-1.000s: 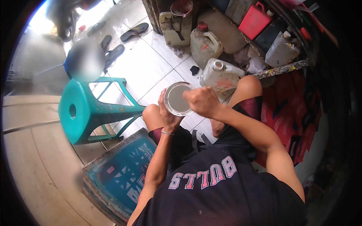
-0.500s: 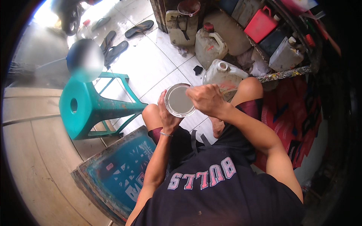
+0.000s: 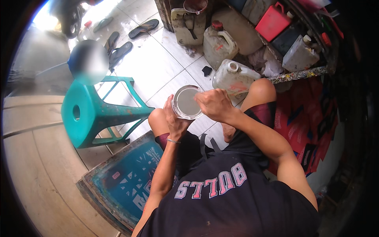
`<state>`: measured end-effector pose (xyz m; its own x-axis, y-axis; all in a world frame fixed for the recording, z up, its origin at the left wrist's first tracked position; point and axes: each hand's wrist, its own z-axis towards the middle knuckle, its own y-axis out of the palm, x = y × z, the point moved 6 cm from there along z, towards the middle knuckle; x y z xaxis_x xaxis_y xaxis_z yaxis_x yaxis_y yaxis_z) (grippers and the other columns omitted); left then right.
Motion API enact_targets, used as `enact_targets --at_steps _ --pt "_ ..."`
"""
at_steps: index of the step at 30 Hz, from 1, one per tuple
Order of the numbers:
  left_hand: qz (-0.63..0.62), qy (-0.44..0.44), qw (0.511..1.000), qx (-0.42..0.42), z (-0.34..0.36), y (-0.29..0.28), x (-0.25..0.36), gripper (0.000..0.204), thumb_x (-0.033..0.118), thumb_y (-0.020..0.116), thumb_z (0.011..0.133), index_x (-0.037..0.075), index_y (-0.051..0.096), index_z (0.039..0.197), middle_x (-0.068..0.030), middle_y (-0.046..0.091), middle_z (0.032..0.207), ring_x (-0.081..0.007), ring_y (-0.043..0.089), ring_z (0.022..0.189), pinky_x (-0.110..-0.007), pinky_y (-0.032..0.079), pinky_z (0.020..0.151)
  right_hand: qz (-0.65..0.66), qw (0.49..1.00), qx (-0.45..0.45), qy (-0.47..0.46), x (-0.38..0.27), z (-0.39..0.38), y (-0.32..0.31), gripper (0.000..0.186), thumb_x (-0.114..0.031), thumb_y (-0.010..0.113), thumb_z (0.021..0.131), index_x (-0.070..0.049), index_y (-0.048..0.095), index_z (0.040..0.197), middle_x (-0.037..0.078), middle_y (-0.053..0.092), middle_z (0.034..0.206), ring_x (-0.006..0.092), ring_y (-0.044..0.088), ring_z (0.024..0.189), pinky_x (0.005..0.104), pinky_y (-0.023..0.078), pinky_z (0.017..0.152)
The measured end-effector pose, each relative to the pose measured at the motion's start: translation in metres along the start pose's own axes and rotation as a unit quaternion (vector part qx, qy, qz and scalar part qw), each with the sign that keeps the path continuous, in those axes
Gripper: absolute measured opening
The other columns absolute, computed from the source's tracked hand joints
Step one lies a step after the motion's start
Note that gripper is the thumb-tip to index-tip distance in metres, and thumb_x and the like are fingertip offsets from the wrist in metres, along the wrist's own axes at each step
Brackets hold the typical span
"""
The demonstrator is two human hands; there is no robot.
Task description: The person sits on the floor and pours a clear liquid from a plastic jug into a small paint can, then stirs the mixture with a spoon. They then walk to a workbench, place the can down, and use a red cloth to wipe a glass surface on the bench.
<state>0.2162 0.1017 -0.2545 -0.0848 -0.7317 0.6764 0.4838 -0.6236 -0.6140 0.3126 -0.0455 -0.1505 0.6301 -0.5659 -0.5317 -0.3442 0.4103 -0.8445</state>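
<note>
Between my knees, my left hand [image 3: 175, 120] grips the side of a round tub [image 3: 187, 102]. Its pale rim surrounds a flat grey top. Whether that grey is a lid or the contents cannot be told. Over the tub's right edge, my right hand [image 3: 216, 104] is closed in a fist, knuckles up. Whatever its fingers pinch is hidden beneath them.
A green plastic stool [image 3: 81, 114] lies on its side at the left, above a teal printing screen [image 3: 126, 177]. Ahead stand dirty jerrycans [image 3: 217, 47], one with its mouth uncapped [image 3: 233, 75]. Sandals [image 3: 144, 28] lie on white tiles. Red printed sheets [image 3: 296, 126] lie at the right.
The tub and both hands have shifted very slightly up in the view. My right fist stays at the tub's right rim, and my left hand keeps its hold.
</note>
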Motion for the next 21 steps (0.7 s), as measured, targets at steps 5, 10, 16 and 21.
enact_targets --at_steps 5,10,16,21 --pt "0.017 0.011 1.000 0.008 0.005 0.002 0.004 0.116 0.036 0.099 0.061 -0.004 0.039 0.151 -0.0231 0.055 0.142 -0.0419 0.053 0.131 -0.049 0.044 0.112 0.047 0.999 -0.016 0.001 0.005 -0.007 0.009 0.016 -0.016 0.063 0.086 -0.003 0.072 0.081 0.022 0.070 0.071 0.0408 0.072 0.068 0.0519 0.057 0.064" --pt "-0.002 0.023 1.000 0.007 0.009 0.006 0.011 0.109 0.031 0.099 0.059 -0.006 0.045 0.147 -0.0235 0.057 0.140 -0.0433 0.054 0.130 -0.050 0.043 0.112 -0.007 0.999 -0.018 0.037 0.023 -0.007 0.016 0.021 -0.019 0.062 0.091 -0.004 0.076 0.087 0.023 0.069 0.072 0.0429 0.072 0.068 0.0530 0.057 0.065" --pt "0.022 0.050 0.999 -0.001 0.009 0.010 0.007 0.112 0.037 0.099 0.060 -0.007 0.044 0.147 -0.0241 0.058 0.140 -0.0425 0.054 0.130 -0.050 0.044 0.112 0.006 0.997 -0.025 0.078 0.020 -0.005 0.007 0.024 -0.018 0.062 0.090 0.001 0.074 0.082 0.027 0.069 0.074 0.0423 0.072 0.070 0.0545 0.057 0.068" --pt "0.013 0.057 0.998 0.003 0.003 0.017 0.004 0.107 0.031 0.098 0.060 -0.008 0.046 0.144 -0.0236 0.057 0.140 -0.0427 0.054 0.130 -0.050 0.043 0.113 0.097 0.989 0.020 0.106 0.024 -0.003 0.004 0.024 -0.019 0.063 0.089 0.000 0.075 0.080 0.027 0.069 0.075 0.0442 0.072 0.073 0.0543 0.058 0.069"
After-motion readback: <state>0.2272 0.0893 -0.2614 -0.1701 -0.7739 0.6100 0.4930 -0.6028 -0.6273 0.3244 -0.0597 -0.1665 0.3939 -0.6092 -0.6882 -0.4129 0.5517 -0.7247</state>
